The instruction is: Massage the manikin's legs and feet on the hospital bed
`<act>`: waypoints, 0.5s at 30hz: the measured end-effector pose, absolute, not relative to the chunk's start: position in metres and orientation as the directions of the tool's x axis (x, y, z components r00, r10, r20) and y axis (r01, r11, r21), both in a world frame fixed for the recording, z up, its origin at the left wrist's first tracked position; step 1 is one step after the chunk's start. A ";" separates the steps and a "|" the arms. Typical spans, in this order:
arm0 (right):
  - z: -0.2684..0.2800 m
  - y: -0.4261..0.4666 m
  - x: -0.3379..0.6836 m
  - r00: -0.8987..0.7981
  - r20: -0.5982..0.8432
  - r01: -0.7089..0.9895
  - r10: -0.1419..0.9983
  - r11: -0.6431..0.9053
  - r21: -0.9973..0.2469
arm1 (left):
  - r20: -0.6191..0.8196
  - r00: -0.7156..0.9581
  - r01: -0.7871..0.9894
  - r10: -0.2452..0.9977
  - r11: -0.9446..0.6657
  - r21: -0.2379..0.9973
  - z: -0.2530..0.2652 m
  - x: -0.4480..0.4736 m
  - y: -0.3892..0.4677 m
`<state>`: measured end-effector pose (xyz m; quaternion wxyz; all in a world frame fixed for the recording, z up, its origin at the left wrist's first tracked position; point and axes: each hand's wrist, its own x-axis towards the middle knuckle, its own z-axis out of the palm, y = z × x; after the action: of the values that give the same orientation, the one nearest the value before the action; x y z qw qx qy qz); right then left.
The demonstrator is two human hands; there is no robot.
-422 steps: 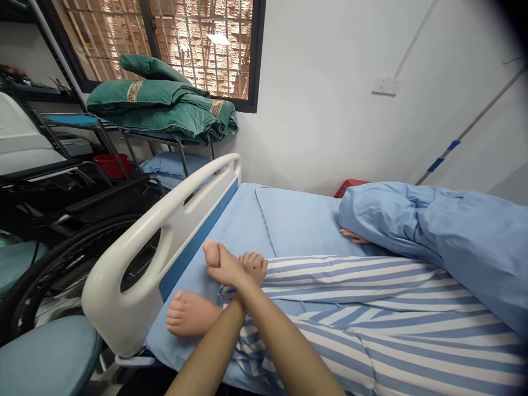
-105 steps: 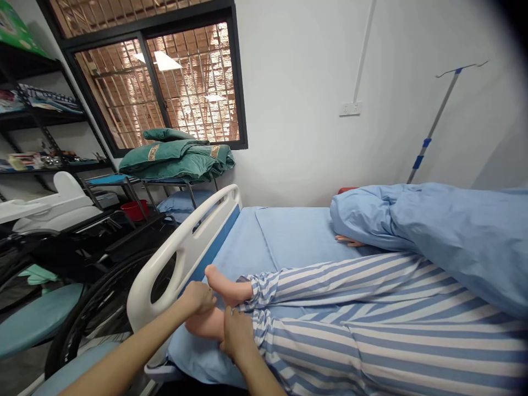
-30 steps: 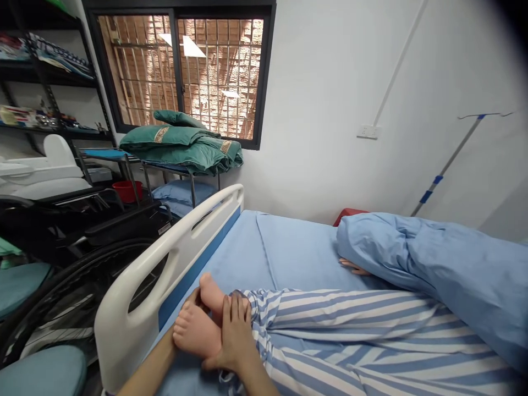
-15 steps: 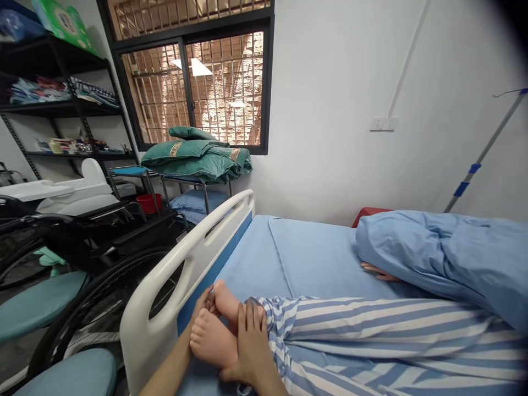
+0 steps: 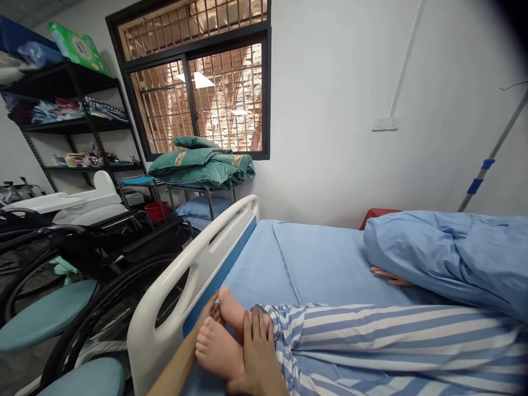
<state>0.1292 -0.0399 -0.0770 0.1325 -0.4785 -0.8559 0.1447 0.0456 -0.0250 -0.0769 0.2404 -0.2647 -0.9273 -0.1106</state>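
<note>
Two smooth, pale feet that look like a manikin's stick out of blue-and-white striped trousers at the end of the bed. My left hand reaches behind the near foot, its fingers curled against the toe end of the far foot. Across the ankles lies my right hand, fingers over the far ankle and thumb by the near foot's heel. A dark band shows at the far ankle, partly under my right fingers. The left palm is hidden.
A white bed end board stands left of the feet. Blue bedding covers the upper body, with a manikin-like hand poking out. Beyond the board are a wheelchair, green cushions and a black shelf. A pole leans right.
The whole view has shifted, so everything sits slightly further right and mostly lower. Both hands keep nearly the same places on the feet.
</note>
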 end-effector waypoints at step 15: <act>-0.092 -0.031 0.123 -0.485 0.099 0.813 0.869 0.489 -0.316 | 0.496 -0.736 0.569 0.461 0.818 0.084 -0.083 0.045 -0.026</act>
<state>0.1229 -0.0308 -0.0920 0.1234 -0.4924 -0.8540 0.1136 0.0455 -0.0260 -0.0829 0.2332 -0.2784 -0.9245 -0.1157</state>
